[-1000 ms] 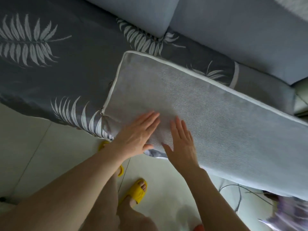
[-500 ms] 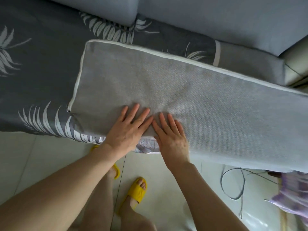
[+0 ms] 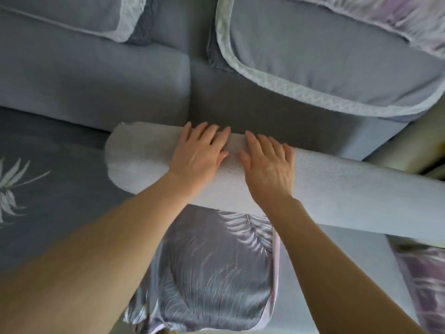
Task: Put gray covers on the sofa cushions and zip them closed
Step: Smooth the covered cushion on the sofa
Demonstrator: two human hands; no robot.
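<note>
Both hands are lying flat on one long sofa cushion [image 3: 337,189] in its pale gray cover, which is running from about nine o'clock to three o'clock across the sofa seat [image 3: 48,213], just in front of the backrest [image 3: 96,75]. The left hand [image 3: 199,155] and the right hand [image 3: 269,165] are sitting side by side near the cushion's left end, fingers straight and spread, pressing down and gripping nothing. No zipper is showing, so whether this cover is closed cannot be told.

The likely trouble: the cushion is lying at an angle, its right part reaching toward four o'clock past the seat edge, so pressure applied only near the left end could be tipping or sliding it off. If the zipper is sitting on the hidden side and is open, pushing could also be bunching the cover.

Counted: two hands, one gray-covered cushion under them, two back pillows [image 3: 325,56] with pale trim at twelve and one o'clock, and one leaf-print fabric piece [image 3: 204,273] at six o'clock below the cushion.
</note>
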